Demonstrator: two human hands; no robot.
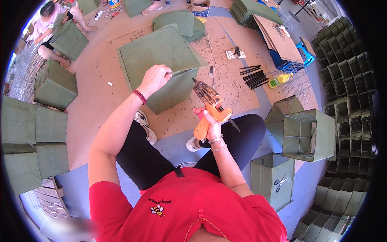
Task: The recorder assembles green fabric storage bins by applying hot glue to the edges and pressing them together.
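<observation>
With the left hand I am reaching over the near side of a green box, its fingers gripping the panel edge close to the near-right corner, where a narrow dark gap is showing. The box is standing on the brown floor covering, ahead of the wearer's knees. With the right hand I am holding an orange glue gun, the fingers wrapping around its handle; its dark, stained nozzle is pointing far and left toward the box, and a dark stick is jutting out of its rear. I cannot tell whether the nozzle is touching the box. To the right of the gun, black sticks are lying in a loose row, with a yellow bottle resting just beside them. Nearer on the right, open green boxes are standing together, and scissors are lying against the nearest one. Behind the box, green panels are sitting in a pile. On the far left, a co-worker is sitting by another green box.
</observation>
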